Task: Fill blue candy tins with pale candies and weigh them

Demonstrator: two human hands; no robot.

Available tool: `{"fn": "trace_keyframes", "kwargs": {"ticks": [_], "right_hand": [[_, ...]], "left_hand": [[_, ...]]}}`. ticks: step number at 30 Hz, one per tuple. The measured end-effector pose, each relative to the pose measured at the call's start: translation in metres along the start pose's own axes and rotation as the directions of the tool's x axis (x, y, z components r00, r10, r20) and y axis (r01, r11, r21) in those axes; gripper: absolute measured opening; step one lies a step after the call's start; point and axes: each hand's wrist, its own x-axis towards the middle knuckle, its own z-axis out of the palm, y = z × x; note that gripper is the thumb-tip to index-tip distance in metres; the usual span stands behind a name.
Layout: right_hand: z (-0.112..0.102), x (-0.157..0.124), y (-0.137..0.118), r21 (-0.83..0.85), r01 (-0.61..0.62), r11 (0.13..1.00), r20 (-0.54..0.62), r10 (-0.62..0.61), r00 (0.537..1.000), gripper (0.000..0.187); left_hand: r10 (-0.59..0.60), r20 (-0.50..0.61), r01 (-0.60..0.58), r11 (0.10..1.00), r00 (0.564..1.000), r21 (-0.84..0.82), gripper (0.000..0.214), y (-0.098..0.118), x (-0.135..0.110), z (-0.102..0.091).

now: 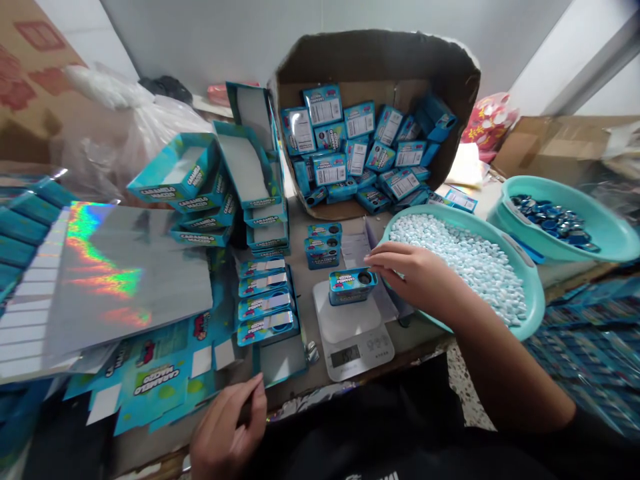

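Observation:
A blue tin labelled "Caramelo Macizo" (347, 288) stands upright on a white digital scale (327, 363), the round hole in its top uncovered. My right hand (417, 273) hovers at that hole from the right, fingers drawn together; whatever they hold is hidden. The scale's display is lit, but its digits are hard to read. My left hand (230, 427) rests low near the table's front edge, fingers curled and thumb against the forefinger, with nothing visible in it. Just above it lies an open blue display box (280, 363) holding a row of several tins (265, 305).
Right of the scale, a turquoise basin (533, 313) holds pale candies (460, 260); another basin (615, 233) holds small shiny pieces. A cardboard carton (465, 87) full of tins stands behind. Blue trays (200, 200) are stacked left, beside shiny sheets (135, 267). More tins (323, 253) stand behind the scale.

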Motion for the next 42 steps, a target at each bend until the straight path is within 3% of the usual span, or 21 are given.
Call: {"fn": "trace_keyframes", "kwargs": {"ticks": [2, 5, 8, 13, 18, 22, 28, 33, 37, 42], "right_hand": [[-0.016, -0.011, 0.002, -0.018, -0.057, 0.998, -0.109, 0.054, 0.993, 0.018], [-0.039, -0.036, 0.017, -0.11, -0.216, 0.97, -0.284, 0.177, 0.942, 0.013], [-0.051, -0.066, 0.037, -0.237, -0.342, 0.909, -0.316, 0.261, 0.912, 0.014], [-0.047, -0.101, 0.045, -0.254, -0.379, 0.89, -0.324, 0.29, 0.9, 0.022], [-0.032, -0.109, 0.031, -0.196, -0.402, 0.894, -0.419, 0.294, 0.859, 0.023], [-0.021, -0.098, 0.022, -0.201, -0.322, 0.925, -0.333, 0.245, 0.911, 0.022], [-0.014, -0.072, 0.005, -0.174, -0.188, 0.967, -0.282, 0.134, 0.95, 0.028], [0.003, -0.04, -0.009, -0.177, -0.097, 0.979, -0.084, 0.084, 0.993, 0.037], [0.027, -0.014, -0.012, -0.211, -0.08, 0.974, 0.135, 0.11, 0.985, 0.054], [0.028, 0.0, -0.025, -0.12, -0.007, 0.993, 0.33, 0.047, 0.943, 0.045]], "left_hand": [[-0.013, -0.003, 0.013, 1.0, 1.0, -0.002, 0.018, 0.0, 0.0, 0.0], [-0.028, -0.016, 0.028, 0.999, 0.999, 0.018, 0.017, 0.0, 0.0, 0.001], [-0.024, -0.016, 0.025, 0.998, 1.0, 0.049, 0.018, 0.0, 0.001, 0.001], [-0.009, 0.012, 0.009, 0.999, 1.0, 0.037, 0.02, -0.001, 0.002, 0.001], [-0.026, 0.02, 0.025, 0.999, 0.999, 0.044, 0.021, -0.001, 0.0, 0.001], [-0.037, 0.024, 0.036, 0.998, 0.999, 0.058, 0.023, 0.0, -0.002, 0.001], [-0.049, 0.003, 0.049, 0.997, 0.999, 0.053, 0.021, 0.0, -0.001, 0.002], [-0.028, 0.008, 0.027, 0.998, 1.0, 0.063, 0.019, 0.0, 0.0, 0.001], [-0.039, 0.022, 0.038, 0.998, 0.999, 0.055, 0.02, 0.0, 0.0, 0.0], [-0.08, 0.008, 0.08, 0.995, 0.997, 0.058, 0.02, 0.0, -0.003, 0.003]]}}
